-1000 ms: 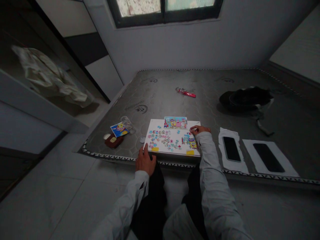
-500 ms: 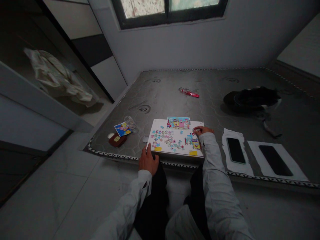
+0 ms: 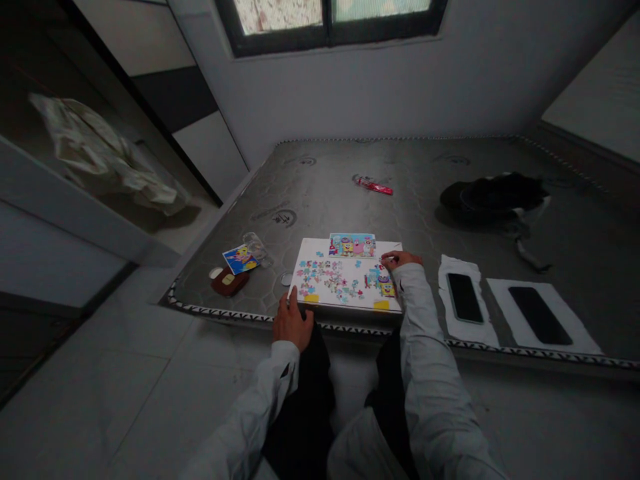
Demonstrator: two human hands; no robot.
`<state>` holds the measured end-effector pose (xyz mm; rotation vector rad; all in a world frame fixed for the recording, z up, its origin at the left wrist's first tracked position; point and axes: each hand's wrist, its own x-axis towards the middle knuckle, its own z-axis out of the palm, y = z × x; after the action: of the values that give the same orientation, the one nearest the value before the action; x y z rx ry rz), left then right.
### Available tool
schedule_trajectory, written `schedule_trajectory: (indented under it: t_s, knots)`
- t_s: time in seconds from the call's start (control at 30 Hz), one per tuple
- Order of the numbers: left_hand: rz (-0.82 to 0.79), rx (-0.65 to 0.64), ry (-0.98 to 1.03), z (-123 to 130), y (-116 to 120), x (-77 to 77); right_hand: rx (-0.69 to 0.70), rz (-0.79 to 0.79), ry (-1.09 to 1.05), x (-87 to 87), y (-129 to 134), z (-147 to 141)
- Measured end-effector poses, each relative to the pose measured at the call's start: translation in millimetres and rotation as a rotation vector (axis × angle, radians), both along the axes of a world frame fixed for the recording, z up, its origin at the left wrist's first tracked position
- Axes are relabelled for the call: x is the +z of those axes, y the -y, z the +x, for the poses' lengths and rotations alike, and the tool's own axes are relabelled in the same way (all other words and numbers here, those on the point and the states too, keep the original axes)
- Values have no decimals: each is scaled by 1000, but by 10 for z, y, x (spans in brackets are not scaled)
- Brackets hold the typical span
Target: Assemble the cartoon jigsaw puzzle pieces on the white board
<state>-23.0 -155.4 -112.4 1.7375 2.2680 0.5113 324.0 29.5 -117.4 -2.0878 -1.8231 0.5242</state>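
A white board (image 3: 313, 251) lies at the near edge of the grey mattress, with several loose puzzle pieces (image 3: 325, 272) spread over its left and middle. Joined pieces (image 3: 386, 287) form a small section at its right. A colourful picture card (image 3: 353, 245) rests on the board's far edge. My left hand (image 3: 294, 323) is at the board's near left corner, its fingers apart and holding nothing. My right hand (image 3: 401, 261) is over the board's right edge, above the joined section, with fingers pinched together; anything between them is too small to make out.
Left of the board are a blue picture card (image 3: 241, 259), a brown case (image 3: 230, 282) and clear plastic. A red packet (image 3: 375, 186) lies further back. To the right are two phones (image 3: 465, 297) on white sheets and a dark bag (image 3: 495, 197).
The whole view has shifted slightly, so things appear a little further left. Both hands keep nearly the same places at the board.
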Motion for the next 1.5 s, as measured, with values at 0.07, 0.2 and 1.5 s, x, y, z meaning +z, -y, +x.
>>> schedule_trajectory:
  t_s: [0.07, 0.2, 1.5]
  knots:
    - [-12, -1, -3, 0, -3, 7, 3, 5, 1, 3, -11, -4]
    - [-8, -8, -3, 3, -12, 26, 8, 10, -1, -14, -28, 3]
    - [-50, 1, -33, 12, -16, 64, 53, -105, 116, 308, 140, -127]
